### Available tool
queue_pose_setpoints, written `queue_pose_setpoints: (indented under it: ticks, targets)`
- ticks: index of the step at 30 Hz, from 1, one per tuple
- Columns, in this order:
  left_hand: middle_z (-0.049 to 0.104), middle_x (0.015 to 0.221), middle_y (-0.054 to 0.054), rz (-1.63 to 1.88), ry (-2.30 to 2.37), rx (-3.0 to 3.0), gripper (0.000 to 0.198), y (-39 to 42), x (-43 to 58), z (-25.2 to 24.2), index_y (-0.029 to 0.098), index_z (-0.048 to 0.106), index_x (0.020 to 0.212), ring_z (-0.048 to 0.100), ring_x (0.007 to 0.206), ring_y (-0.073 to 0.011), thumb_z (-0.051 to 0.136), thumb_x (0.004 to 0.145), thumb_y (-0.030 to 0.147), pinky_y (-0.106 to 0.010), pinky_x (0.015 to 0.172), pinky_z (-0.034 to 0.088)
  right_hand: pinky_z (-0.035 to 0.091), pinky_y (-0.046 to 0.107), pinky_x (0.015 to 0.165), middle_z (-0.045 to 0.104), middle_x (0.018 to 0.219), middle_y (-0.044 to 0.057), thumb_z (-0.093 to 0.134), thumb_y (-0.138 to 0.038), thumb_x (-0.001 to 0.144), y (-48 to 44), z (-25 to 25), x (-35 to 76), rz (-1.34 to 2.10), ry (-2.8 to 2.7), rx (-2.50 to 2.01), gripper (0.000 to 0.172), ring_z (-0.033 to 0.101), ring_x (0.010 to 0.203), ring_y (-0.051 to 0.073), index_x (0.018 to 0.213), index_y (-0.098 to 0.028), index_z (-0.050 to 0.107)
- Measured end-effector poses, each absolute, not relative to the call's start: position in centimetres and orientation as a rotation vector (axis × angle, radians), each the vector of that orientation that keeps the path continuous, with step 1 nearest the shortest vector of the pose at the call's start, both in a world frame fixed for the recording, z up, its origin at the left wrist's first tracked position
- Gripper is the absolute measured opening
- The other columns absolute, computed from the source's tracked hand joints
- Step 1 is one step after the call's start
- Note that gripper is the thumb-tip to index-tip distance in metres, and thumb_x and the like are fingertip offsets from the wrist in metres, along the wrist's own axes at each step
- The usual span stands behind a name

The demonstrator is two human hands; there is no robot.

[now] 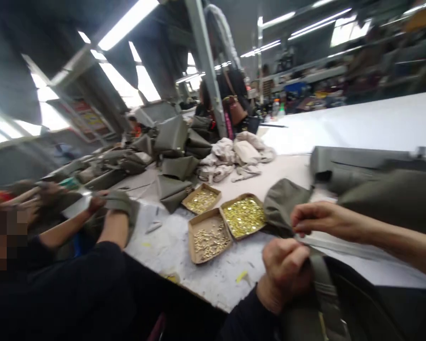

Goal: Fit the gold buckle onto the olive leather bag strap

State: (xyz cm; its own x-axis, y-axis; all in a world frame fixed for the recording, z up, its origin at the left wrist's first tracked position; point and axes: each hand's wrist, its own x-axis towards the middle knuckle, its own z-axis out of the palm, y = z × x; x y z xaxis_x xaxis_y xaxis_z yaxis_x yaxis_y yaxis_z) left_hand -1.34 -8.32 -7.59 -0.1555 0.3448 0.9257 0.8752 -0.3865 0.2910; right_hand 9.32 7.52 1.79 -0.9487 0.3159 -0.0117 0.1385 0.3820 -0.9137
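My left hand (pixel 286 270) is closed on the edge of an olive-green bag (pixel 305 317), where a strap (pixel 324 279) with a metal edge runs down from the grip. My right hand (pixel 315 218) hovers just above and beyond it, fingers pinched together; whatever is between the fingertips is too small to make out. To the left of my hands are three shallow cardboard boxes of small metal pieces: one with shiny gold pieces (pixel 244 215), one with small studs (pixel 211 239), and one smaller box (pixel 201 198) behind them.
Left of me a co-worker's hand (pixel 96 202) handles olive fabric (pixel 119 203). Olive pieces (pixel 172 137) and crumpled beige cloth (pixel 230 154) are heaped at the back. A folded olive piece (pixel 362 163) lies to the right. A metal post (pixel 209 66) rises behind the table.
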Motion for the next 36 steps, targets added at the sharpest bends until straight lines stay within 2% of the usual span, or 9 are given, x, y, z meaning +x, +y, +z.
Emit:
queue_pose_setpoints:
  ticks: [3,8,15,22,30,36]
  targets:
    - [0.065,0.094,-0.005,-1.596,-1.353,-1.66,0.016,-8.1,-1.5,-7.4,0.017,0.065,0.107,0.07,0.083,-0.0157,0.067,0.091,0.014,-0.028,0.074,0.062,0.054,0.025,0.075,0.07,0.086,0.005,0.069,-0.048,0.091,6.4,3.0,10.6,1.773,-2.424,-0.397,0.035,0.065,0.08,0.016,0.09,-0.013,0.072]
    - [0.06,0.102,-0.006,-1.641,-1.257,-1.782,0.021,-8.1,-1.8,-6.9,0.016,0.062,0.111,0.07,0.09,-0.0158,0.064,0.091,0.008,-0.029,0.078,0.065,0.052,0.024,0.078,0.067,0.089,0.004,0.063,-0.04,0.097,5.6,2.4,13.2,1.685,-2.394,-0.328,0.028,0.062,0.082,0.014,0.094,-0.014,0.072]
    - [0.059,0.102,-0.006,-1.691,-1.221,-1.838,0.024,-8.2,-1.8,-7.2,0.018,0.063,0.116,0.071,0.09,-0.0189,0.063,0.093,0.009,-0.031,0.075,0.065,0.049,0.023,0.078,0.066,0.092,0.005,0.058,-0.03,0.101,5.3,1.5,13.7,1.503,-2.422,-0.189,0.023,0.062,0.084,0.014,0.095,-0.014,0.073]
    - [0.059,0.102,-0.006,-1.668,-1.242,-1.824,0.02,-8.2,-1.9,-6.8,0.018,0.062,0.116,0.07,0.087,-0.0165,0.064,0.096,0.015,-0.028,0.072,0.064,0.044,0.02,0.072,0.061,0.089,0.003,0.053,-0.015,0.097,4.9,2.0,13.2,1.405,-2.498,-0.131,0.022,0.058,0.08,0.012,0.093,-0.014,0.074]
    - [0.061,0.101,-0.005,-1.639,-1.275,-1.807,0.016,-8.4,-1.8,-6.5,0.018,0.061,0.112,0.07,0.086,-0.016,0.063,0.097,0.016,-0.028,0.072,0.064,0.044,0.022,0.074,0.062,0.094,0.003,0.048,-0.013,0.101,5.1,2.8,13.5,1.268,-2.652,-0.054,0.024,0.059,0.084,0.013,0.101,-0.017,0.072]
    - [0.059,0.103,-0.006,-1.655,-1.254,-1.827,0.018,-8.3,-1.8,-6.8,0.017,0.061,0.112,0.069,0.09,-0.016,0.065,0.095,0.013,-0.029,0.074,0.064,0.042,0.022,0.074,0.061,0.091,0.002,0.05,-0.026,0.106,5.4,4.0,13.3,1.153,-2.791,-0.07,0.021,0.058,0.082,0.013,0.099,-0.018,0.068]
